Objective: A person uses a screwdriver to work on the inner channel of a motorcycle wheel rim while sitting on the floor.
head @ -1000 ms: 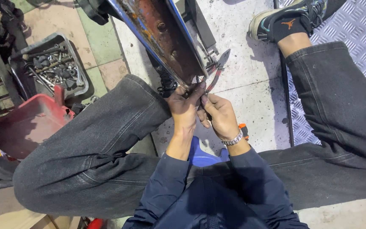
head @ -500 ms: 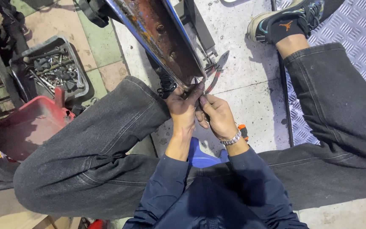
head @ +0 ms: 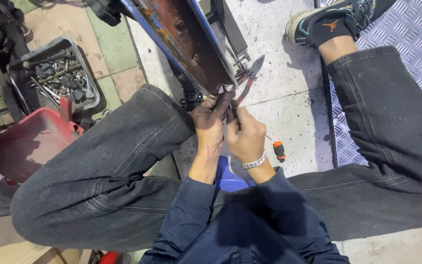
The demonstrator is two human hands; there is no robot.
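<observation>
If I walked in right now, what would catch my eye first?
Probably the two grimy hands meeting at the centre: the left hand and right hand work at the lower end of a rusty blue-edged metal part. Red-handled pliers lie on the floor just beyond, and a grey tray of bolts sits at upper left.

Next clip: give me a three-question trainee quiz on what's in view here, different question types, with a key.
1. True or false: the left hand touches the lower end of the rusty metal part.
2. What lies on the floor beside the right hand? A) screwdriver with an orange-and-black handle B) hammer C) paintbrush
3. Fill in: the grey tray at upper left holds loose metal ____.

Key: 1 true; 2 A; 3 tools and small parts.
</observation>
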